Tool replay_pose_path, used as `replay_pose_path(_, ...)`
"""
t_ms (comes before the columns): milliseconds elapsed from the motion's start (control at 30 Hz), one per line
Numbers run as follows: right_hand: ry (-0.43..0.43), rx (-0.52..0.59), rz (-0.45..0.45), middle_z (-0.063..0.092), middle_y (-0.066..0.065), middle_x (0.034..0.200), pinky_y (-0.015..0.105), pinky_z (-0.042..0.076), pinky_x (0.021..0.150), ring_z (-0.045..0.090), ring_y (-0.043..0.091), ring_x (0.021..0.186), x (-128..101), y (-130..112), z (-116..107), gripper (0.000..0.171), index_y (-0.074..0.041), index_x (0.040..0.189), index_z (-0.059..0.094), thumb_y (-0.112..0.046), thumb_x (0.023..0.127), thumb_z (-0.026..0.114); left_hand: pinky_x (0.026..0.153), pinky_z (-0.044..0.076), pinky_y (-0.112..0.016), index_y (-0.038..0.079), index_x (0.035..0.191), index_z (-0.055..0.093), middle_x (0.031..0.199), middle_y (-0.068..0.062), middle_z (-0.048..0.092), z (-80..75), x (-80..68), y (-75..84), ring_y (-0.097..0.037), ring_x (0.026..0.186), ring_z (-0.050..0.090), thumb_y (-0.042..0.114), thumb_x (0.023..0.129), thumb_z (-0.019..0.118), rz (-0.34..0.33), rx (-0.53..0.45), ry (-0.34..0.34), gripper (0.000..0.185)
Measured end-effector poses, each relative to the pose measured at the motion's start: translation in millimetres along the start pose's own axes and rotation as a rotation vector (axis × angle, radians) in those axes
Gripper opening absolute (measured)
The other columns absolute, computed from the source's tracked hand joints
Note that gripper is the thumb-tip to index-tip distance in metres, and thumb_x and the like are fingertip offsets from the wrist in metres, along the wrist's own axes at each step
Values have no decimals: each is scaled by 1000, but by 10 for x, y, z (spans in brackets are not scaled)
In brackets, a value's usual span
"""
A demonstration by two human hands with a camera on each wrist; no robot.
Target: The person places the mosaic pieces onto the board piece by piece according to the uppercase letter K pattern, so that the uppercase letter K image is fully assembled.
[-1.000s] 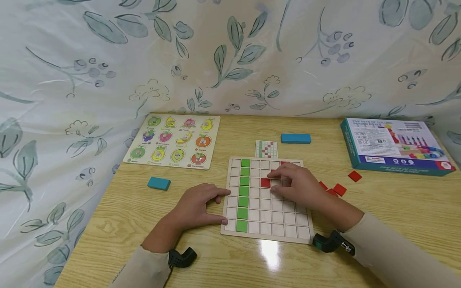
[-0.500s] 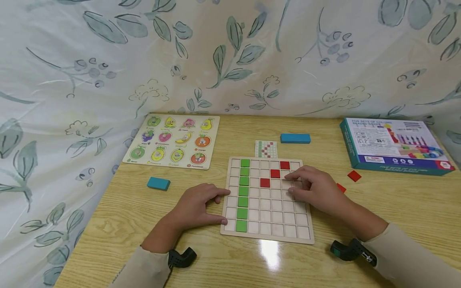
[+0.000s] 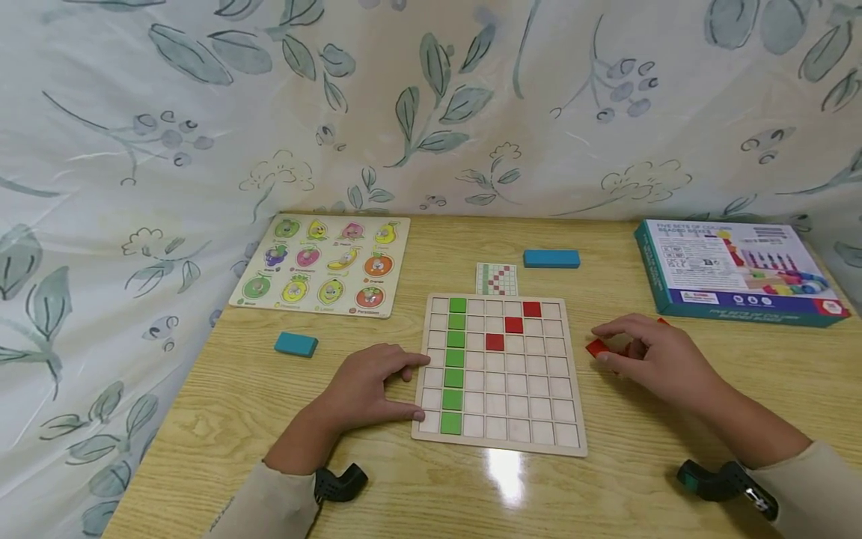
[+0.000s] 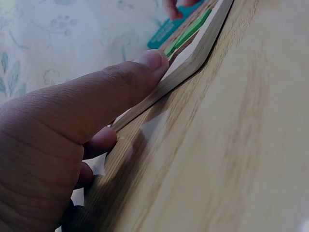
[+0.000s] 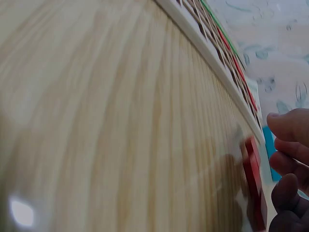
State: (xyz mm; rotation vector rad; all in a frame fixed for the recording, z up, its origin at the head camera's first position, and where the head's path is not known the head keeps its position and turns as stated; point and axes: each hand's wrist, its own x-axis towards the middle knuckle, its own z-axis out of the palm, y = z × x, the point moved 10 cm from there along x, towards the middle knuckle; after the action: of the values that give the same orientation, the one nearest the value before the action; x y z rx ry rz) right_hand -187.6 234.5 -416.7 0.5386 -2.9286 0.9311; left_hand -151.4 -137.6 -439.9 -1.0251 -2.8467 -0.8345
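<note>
1. Head view: a person sits at a wooden counter [image 3: 774, 374]. A square grid board [image 3: 498, 372] lies in front of them, with a column of green tiles [image 3: 455, 359] near its left side and three red tiles [image 3: 514, 325] stepping diagonally up to the right. The left hand [image 3: 367, 389] lies flat, fingers relaxed, thumb and fingertips touching the board's left edge. The right hand [image 3: 656, 355] is off the board to its right, fingers curled over loose red tiles [image 3: 596, 347] on the counter; whether it pinches one cannot be told from here. Also on the counter are a small pattern card [image 3: 497, 278], two blue blocks [image 3: 296, 343], a fruit puzzle [image 3: 325, 262] and a teal box [image 3: 737, 273].

2. Left wrist view: the thumb [image 4: 130, 82] lies straight and presses the board's wooden rim [image 4: 193, 60]. Nothing is gripped.

3. Right wrist view: a red tile [image 5: 253, 181] stands on edge, just beside the curled fingertips [image 5: 289, 145]. Contact is blurred and cannot be confirmed.

4. Handling, as a judgement: the tile looks thin, stiff and light, with smooth faces. It would best be pinched by two opposite edges.
</note>
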Motion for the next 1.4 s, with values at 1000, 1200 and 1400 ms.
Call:
replay_pose_path(1000,-23,-106,7,53,-4,89,28,34,58,44,9,70,-322,412,-171,39,-16,125,77,-14,88,89,79,45,-30,25,135,72,98,18,56,18,-28,-36,-4,88,50,57,79,92,0,-8,19,68)
replay_pose_path(1200,-13,-113,4,50,-4,86,29,33,58,43,9,70,-326,415,-162,38,-15,123,77,-11,87,89,79,45,-30,25,134,72,98,18,56,17,-24,-24,-4,88,50,58,79,92,5,-6,18,67)
replay_pose_path(1400,-10,-119,-7,50,-6,84,28,34,58,43,8,70,-328,399,-190,37,-16,122,78,-13,87,89,79,45,-30,25,134,72,98,18,56,11,-11,-10,-4,88,50,56,78,93,12,-7,22,68)
